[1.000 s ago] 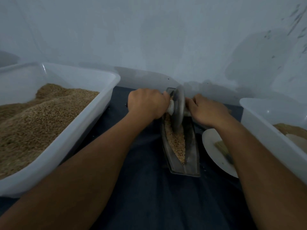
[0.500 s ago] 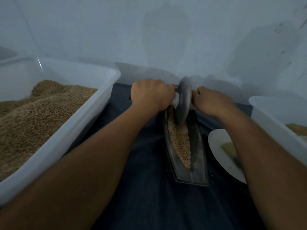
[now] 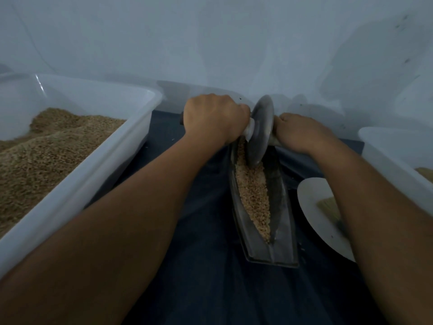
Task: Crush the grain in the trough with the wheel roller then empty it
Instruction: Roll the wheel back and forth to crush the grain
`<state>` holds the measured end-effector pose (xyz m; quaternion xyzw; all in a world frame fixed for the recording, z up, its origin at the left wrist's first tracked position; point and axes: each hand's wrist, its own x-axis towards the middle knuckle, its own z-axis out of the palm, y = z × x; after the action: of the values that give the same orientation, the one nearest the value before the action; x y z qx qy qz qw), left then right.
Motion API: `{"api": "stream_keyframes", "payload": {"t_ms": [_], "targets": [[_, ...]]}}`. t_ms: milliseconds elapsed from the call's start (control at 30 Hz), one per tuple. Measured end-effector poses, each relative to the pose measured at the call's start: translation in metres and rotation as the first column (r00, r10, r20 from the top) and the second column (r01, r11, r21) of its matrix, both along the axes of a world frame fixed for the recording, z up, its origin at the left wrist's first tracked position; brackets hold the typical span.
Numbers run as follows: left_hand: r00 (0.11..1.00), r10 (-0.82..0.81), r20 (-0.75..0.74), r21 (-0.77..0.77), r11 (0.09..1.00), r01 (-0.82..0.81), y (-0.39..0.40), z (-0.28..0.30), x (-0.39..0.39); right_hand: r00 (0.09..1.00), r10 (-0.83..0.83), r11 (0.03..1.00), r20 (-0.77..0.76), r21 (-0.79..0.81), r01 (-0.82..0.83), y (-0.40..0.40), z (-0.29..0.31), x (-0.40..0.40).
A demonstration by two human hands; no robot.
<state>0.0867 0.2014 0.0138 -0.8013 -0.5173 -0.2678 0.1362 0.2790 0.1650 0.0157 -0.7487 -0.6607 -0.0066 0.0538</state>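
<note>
A dark boat-shaped metal trough [image 3: 281, 240] lies on the dark cloth, running away from me. Pale brown grain [image 3: 254, 195] fills its groove. The grey wheel roller [image 3: 260, 130] stands upright on edge in the far part of the trough, its rim down in the grain. My left hand [image 3: 214, 117] grips the roller's left handle, and my right hand [image 3: 301, 132] grips the right handle. Both handles are mostly hidden inside my fists.
A large white tub [image 3: 98, 181] heaped with grain stands at the left. At the right stands another white tub [image 3: 389, 156]. A white plate [image 3: 314, 214] with a small brush lies under my right forearm. A pale wall rises close behind the trough.
The wheel roller and both hands have stayed at the far end of the trough. The camera view has shifted, so the trough sits further right and lower in the picture.
</note>
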Motion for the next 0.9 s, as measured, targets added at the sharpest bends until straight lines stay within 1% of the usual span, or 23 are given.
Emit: {"api": "stream_keyframes", "payload": {"t_ms": [100, 200, 267, 533, 633, 767, 833, 900], "targets": [[1.000, -0.005, -0.005, 0.002, 1.000, 0.005, -0.001, -0.001, 0.001, 1.000, 0.003, 1.000, 0.023, -0.001, -0.003, -0.003, 0.000, -0.002], [1.000, 0.006, 0.014, -0.016, 1.000, -0.006, -0.004, -0.001, 0.000, 1.000, -0.013, 0.999, 0.020, 0.031, 0.013, -0.005, -0.001, -0.003], [1.000, -0.011, 0.005, 0.016, 1.000, 0.011, -0.008, -0.003, -0.001, 0.999, -0.025, 0.998, 0.026, 0.057, 0.024, -0.009, -0.002, -0.005], [0.999, -0.017, -0.035, 0.011, 1.000, 0.017, -0.022, -0.009, -0.005, 0.996, -0.085, 0.977, -0.036, 0.195, 0.090, -0.031, -0.010, -0.014], [0.999, -0.005, -0.033, 0.037, 0.999, 0.006, -0.031, -0.012, -0.008, 0.995, -0.092, 0.965, -0.048, 0.242, 0.101, -0.039, -0.014, -0.019], [0.997, 0.019, -0.076, -0.020, 1.000, -0.021, -0.039, -0.015, -0.013, 0.994, -0.106, 0.945, -0.017, 0.310, 0.106, -0.050, -0.019, -0.026], [0.994, 0.008, -0.107, -0.022, 1.000, -0.011, -0.044, -0.016, -0.015, 0.995, -0.098, 0.939, 0.002, 0.332, 0.092, -0.056, -0.022, -0.028], [0.994, 0.011, -0.108, -0.021, 1.000, -0.013, -0.051, -0.015, -0.017, 0.996, -0.093, 0.938, 0.000, 0.335, 0.088, -0.061, -0.024, -0.029]]}}
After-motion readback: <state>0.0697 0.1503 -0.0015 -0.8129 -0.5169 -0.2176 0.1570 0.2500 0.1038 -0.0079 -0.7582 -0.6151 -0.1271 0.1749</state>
